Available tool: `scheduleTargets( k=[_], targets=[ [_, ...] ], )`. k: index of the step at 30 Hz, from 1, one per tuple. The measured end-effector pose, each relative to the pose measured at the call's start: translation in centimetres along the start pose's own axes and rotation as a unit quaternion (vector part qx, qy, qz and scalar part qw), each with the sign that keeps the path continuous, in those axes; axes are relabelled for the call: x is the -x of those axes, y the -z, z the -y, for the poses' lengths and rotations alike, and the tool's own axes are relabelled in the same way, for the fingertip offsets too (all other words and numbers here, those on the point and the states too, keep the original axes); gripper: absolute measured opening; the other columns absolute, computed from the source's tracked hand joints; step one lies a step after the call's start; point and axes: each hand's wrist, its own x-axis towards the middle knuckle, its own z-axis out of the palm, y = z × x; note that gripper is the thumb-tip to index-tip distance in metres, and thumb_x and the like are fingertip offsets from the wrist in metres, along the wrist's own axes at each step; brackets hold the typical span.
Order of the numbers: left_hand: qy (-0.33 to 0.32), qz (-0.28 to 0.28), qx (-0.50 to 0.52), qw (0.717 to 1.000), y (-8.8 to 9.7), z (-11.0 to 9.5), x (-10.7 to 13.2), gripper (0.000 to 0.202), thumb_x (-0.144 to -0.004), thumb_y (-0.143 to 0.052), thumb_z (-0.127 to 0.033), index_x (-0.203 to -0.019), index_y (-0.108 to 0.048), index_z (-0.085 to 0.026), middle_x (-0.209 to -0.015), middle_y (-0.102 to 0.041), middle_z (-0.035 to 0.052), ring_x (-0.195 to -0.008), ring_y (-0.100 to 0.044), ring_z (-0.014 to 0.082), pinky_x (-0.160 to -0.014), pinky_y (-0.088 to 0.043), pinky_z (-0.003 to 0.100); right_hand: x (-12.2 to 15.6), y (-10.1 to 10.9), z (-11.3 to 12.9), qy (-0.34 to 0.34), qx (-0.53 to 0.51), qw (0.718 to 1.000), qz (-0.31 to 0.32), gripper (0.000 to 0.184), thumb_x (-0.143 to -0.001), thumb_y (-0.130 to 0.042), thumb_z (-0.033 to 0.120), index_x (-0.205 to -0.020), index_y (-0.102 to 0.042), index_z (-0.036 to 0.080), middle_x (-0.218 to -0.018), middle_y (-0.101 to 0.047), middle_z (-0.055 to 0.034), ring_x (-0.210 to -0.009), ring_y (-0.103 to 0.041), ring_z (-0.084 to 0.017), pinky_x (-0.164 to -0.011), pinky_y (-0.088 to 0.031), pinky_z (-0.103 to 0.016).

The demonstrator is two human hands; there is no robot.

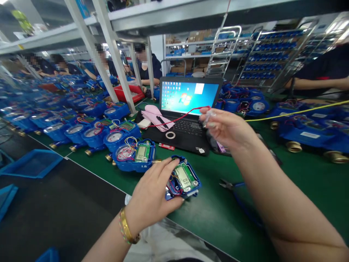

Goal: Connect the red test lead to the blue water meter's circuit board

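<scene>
My left hand point(152, 194) is closed around a blue water meter point(185, 181) with an open top, a small LCD board and coloured wires, held at the near edge of the green bench point(207, 214). My right hand point(226, 127) is raised above the bench in front of the laptop point(188, 109). Its fingers pinch the end of a red wire point(180, 117) that runs left toward a pink cloth point(155, 115). A second open blue meter point(135, 154) sits just left of the held one.
Rows of blue meters point(76, 120) fill the bench to the left and right point(308, 127). Pliers point(231, 185) lie on the mat near my right forearm. A tape ring point(170, 135) rests on the laptop. Other people sit at the back and far right. Blue trays point(32, 163) stand below left.
</scene>
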Motion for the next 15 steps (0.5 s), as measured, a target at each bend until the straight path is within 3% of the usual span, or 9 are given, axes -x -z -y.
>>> scheduleTargets(
  k=[3, 6, 10, 15],
  targets=[
    [0.001, -0.006, -0.01, 1.0, -0.1, 0.2, 0.0, 0.082, -0.067, -0.071, -0.045, -0.136, -0.032, -0.022, -0.14, -0.042, 0.0125, -0.127, -0.04, 0.0298, -0.105, -0.037, 0.048, 3.7, -1.1, -2.4, -0.055, 0.116, 0.988, 0.088, 0.023, -0.071, -0.075, 0.024, -0.089, -0.065, 0.014, -0.08, -0.069, -0.0048, -0.054, -0.056, -0.006, -0.045, -0.044, -0.013],
    [-0.004, -0.013, -0.021, 1.0, -0.2, 0.1, -0.1, 0.079, -0.069, -0.067, -0.052, -0.134, -0.034, -0.021, -0.137, -0.044, 0.0138, -0.126, -0.041, 0.0312, -0.102, -0.039, 0.05, 6.0, -1.7, -4.0, -0.073, 0.177, 0.975, 0.114, 0.023, -0.07, -0.076, 0.03, -0.083, -0.064, 0.015, -0.08, -0.068, -0.0044, -0.065, -0.06, -0.012, -0.056, -0.049, -0.02],
    [0.017, -0.035, -0.03, 0.999, -0.5, -0.3, -0.1, 0.076, -0.068, -0.069, -0.052, -0.13, -0.038, -0.021, -0.134, -0.049, 0.013, -0.123, -0.045, 0.0306, -0.101, -0.042, 0.048, 7.0, -1.7, -4.6, -0.035, 0.254, 0.959, 0.12, 0.02, -0.072, -0.075, 0.031, -0.076, -0.061, 0.016, -0.075, -0.063, -0.0013, -0.064, -0.056, -0.012, -0.06, -0.048, -0.022],
    [0.026, -0.071, -0.038, 0.996, -0.6, -0.9, -0.3, 0.058, -0.073, -0.061, -0.043, -0.124, -0.045, -0.02, -0.131, -0.051, 0.0114, -0.121, -0.047, 0.0279, -0.1, -0.043, 0.048, 7.2, -1.9, -4.6, 0.002, 0.37, 0.916, 0.157, 0.009, -0.078, -0.066, 0.022, -0.077, -0.06, 0.016, -0.073, -0.062, -0.0007, -0.063, -0.055, -0.012, -0.059, -0.047, -0.022]
  ],
)
